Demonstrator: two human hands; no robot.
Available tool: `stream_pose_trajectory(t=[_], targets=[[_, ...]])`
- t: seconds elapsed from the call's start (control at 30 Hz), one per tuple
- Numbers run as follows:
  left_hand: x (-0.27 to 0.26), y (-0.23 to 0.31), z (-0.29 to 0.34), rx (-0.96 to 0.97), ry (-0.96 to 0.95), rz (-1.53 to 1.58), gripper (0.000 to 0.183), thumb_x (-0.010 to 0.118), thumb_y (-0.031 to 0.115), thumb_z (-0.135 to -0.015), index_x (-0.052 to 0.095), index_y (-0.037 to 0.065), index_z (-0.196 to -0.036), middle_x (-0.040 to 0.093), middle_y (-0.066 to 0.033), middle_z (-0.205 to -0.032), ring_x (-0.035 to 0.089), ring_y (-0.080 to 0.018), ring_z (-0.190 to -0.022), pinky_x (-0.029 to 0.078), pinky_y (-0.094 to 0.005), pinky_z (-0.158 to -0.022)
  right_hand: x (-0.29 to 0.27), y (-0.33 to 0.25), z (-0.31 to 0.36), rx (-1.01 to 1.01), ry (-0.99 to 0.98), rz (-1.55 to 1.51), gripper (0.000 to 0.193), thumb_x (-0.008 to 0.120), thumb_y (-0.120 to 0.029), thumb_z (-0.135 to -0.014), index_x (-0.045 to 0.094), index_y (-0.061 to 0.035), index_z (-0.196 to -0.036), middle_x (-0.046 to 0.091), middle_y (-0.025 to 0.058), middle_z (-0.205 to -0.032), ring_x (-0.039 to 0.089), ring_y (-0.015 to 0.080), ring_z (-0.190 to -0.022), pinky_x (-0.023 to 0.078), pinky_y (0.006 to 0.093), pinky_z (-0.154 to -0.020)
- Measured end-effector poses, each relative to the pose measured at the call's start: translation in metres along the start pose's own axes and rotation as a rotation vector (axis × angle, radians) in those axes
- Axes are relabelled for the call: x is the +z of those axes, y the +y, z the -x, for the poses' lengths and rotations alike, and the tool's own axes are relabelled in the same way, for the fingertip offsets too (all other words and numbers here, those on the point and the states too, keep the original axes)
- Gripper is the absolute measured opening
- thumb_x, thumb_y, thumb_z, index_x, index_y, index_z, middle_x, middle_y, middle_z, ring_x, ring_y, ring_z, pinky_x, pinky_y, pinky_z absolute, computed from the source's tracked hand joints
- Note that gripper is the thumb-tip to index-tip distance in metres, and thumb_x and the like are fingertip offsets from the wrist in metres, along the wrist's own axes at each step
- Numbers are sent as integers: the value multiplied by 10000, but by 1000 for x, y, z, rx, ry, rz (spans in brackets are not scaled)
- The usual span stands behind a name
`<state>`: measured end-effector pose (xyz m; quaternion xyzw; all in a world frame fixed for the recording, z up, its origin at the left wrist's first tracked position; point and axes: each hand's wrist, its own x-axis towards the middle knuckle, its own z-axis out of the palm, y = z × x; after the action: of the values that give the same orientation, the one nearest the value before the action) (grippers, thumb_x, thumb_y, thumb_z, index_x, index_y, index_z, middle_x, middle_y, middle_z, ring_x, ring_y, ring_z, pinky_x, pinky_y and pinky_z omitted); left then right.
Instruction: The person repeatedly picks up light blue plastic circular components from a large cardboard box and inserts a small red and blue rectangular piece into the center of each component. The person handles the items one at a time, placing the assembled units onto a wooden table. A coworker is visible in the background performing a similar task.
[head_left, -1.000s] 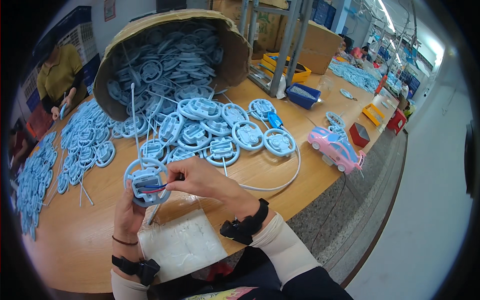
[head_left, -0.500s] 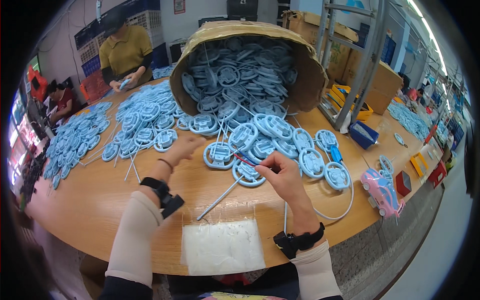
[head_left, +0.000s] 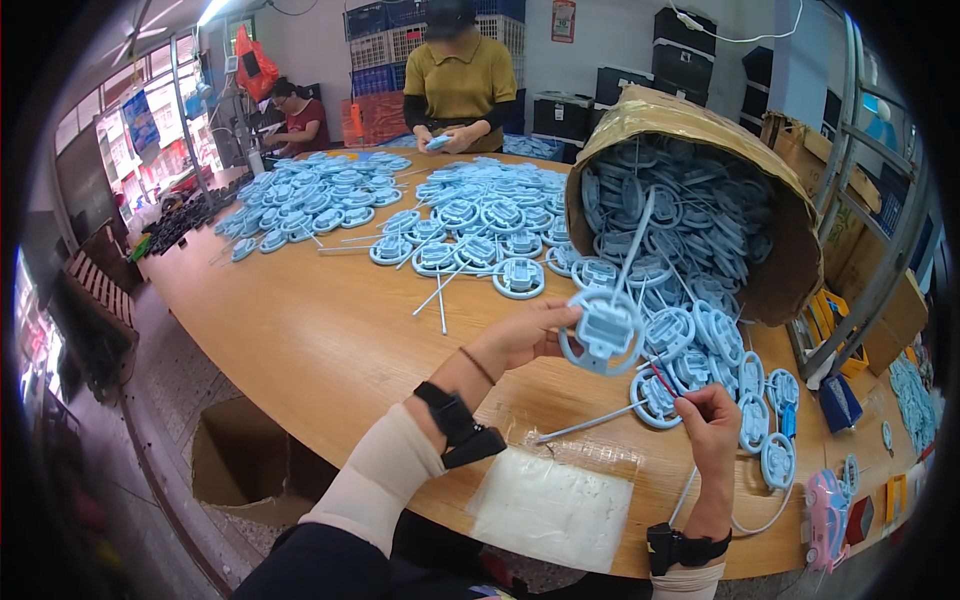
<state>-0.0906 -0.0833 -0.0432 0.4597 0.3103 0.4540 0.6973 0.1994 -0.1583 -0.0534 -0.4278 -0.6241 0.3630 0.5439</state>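
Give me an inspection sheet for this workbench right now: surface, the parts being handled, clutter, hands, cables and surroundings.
Surface: wooden table, bare near its front left edge.
Job's things: round blue plastic part held up off the table; more blue parts spill from a tipped cardboard box.
Clutter: clear plastic bag at the front edge; loose white sticks; pink toy car at the right.
Hands: left hand grips the raised part; right hand pinches a thin red wire.
Cables: white cord looping by the right wrist.
Surroundings: two other people at the far side; stacked crates; open carton on the floor.
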Motion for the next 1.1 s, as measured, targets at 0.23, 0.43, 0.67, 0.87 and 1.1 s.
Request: stream_pose_trajectory(t=[0.23, 0.43, 0.67, 0.87, 1.1], targets=[[29, -15, 37, 160, 134, -190, 279, 515, 159, -911, 547, -6, -1135, 614, -38, -952, 604, -105, -820, 523, -262, -728, 11, -7, 4, -52, -151, 259, 134, 710, -79, -736, 606, 2, -758, 580, 11, -633, 503, 50, -573, 388, 207, -508], [50, -40, 35, 120, 144, -121, 285, 536, 176, -906, 562, -18, -1113, 612, -35, -906, 591, -92, -777, 520, -248, -707, 11, -5, 3, 46, -226, 239, 139, 701, -107, -739, 610, -6, -765, 597, 26, -624, 509, 65, -550, 387, 216, -497], [53, -53, 31, 69, 70, 22, 284, 520, 190, -916, 547, 0, -1125, 614, -30, -948, 593, -98, -836, 513, -257, -743, 11, -8, 5, 53, -225, 247, 134, 697, -127, -743, 612, -26, -763, 593, 25, -610, 505, 77, -529, 390, 232, -494], [35, -60, 32, 23, 6, 46, 273, 518, 234, -916, 561, 38, -1101, 620, -27, -981, 594, -109, -877, 487, -283, -807, 4, -8, 3, -129, -277, 240, 142, 705, -115, -732, 608, -19, -771, 602, 40, -636, 525, 87, -564, 414, 244, -521], [48, -64, 31, 9, -164, 221, 403, 422, 341, -944, 447, 39, -1210, 551, -104, -1173, 538, -209, -1076, 422, -366, -942, 7, -5, 4, -99, -288, 176, 149, 706, -128, -718, 608, -26, -764, 618, 63, -662, 565, 144, -584, 435, 274, -550]])
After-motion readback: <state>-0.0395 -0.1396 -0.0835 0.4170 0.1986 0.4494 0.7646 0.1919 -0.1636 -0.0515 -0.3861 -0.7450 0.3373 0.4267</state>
